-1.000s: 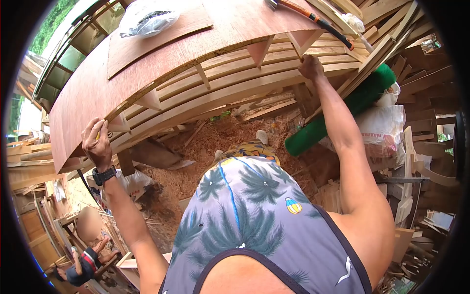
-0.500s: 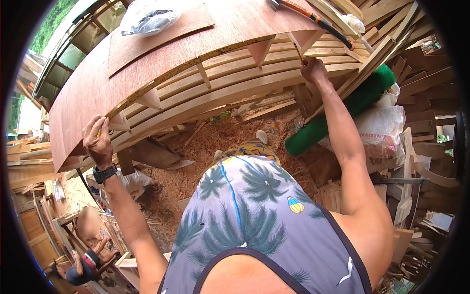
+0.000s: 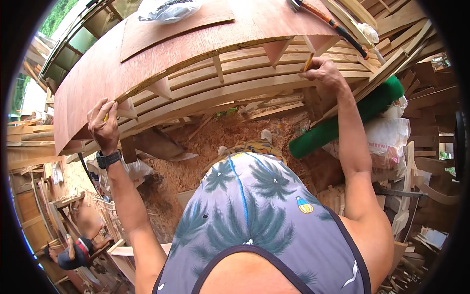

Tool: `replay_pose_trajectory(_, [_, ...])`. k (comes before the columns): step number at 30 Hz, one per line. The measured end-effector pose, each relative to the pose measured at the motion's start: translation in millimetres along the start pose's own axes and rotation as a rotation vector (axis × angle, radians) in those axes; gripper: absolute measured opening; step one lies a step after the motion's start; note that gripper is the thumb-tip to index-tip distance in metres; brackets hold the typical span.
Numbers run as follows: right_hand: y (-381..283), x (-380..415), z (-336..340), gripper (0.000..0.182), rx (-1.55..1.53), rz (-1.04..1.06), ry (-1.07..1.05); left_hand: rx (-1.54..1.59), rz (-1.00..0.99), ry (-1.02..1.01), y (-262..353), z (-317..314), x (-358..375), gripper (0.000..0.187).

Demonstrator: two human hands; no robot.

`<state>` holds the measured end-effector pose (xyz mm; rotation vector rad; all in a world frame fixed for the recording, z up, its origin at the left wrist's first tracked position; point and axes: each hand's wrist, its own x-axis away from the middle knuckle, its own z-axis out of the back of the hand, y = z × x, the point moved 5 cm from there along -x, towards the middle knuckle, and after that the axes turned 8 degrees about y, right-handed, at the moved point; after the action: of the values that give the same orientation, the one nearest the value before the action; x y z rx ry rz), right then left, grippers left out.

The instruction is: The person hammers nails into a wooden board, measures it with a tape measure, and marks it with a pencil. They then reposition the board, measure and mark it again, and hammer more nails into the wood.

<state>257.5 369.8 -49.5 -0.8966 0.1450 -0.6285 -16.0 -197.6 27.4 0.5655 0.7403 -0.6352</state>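
Observation:
My left hand (image 3: 104,125), with a dark watch on the wrist, is at the lower left edge of a curved plywood panel (image 3: 93,83). Its fingers are pinched on a small yellow object (image 3: 106,116), mostly hidden. My right hand (image 3: 324,74) grips a thin yellow pencil (image 3: 308,62), its tip pointing up. That hand is just below the panel's right part, in front of a triangular wooden bracket (image 3: 320,44). Under the panel, curved wooden strips (image 3: 196,90) run from left to right, with short upright pieces between.
A hammer (image 3: 333,24) with an orange and black handle and a plastic bag (image 3: 169,11) lie on the panel. A green roll (image 3: 347,117) leans at the right near a white sack (image 3: 387,139). Shavings (image 3: 196,147) cover the ground. Another person (image 3: 73,252) is at lower left.
The view has shifted, so the panel appears a little farther right and lower. My right hand has turned and drawn slightly down from the bracket. My left hand stays at the panel's edge.

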Motion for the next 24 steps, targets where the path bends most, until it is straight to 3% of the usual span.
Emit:
replay_pose_trajectory(2, [-60.6,16.3,-5.3,0.019,-0.358,0.174,-0.114,0.001,-0.005,0.012,1.2,0.4,-0.5,0.012])
replay_pose_trajectory(3, [-76.4,16.1,-8.7,0.019,-0.360,0.173,-0.115,0.014,-0.002,0.003,2.1,0.9,-1.1,0.012])
replay_pose_trajectory(5, [-113.5,17.8,-15.3,0.018,-0.505,0.406,-0.132,0.031,0.001,-0.018,0.9,1.7,-2.9,0.012])
replay_pose_trajectory(10, [-161.3,-8.4,-49.6,0.016,-0.612,0.537,-0.178,0.084,0.036,-0.054,-6.2,1.1,-6.1,0.011])
replay_pose_trajectory(12, [-179.2,-15.9,-67.0,0.019,-0.722,0.456,-0.210,0.061,0.025,-0.077,-8.5,-0.5,-5.6,0.011])
replay_pose_trajectory(14, [-167.9,-45.4,-86.1,0.033,-0.850,0.454,-0.373,0.051,0.024,-0.081,-9.1,-0.3,-6.2,0.010])
replay_pose_trajectory(15, [-177.1,-41.6,-88.6,0.026,-0.749,0.402,-0.294,0.063,0.032,-0.079,-9.7,-0.3,-6.2,0.011])
replay_pose_trajectory(24, [-173.6,-59.1,-105.8,0.023,-0.754,0.332,-0.222,0.100,0.079,-0.079,-10.1,-1.1,-6.4,0.011])
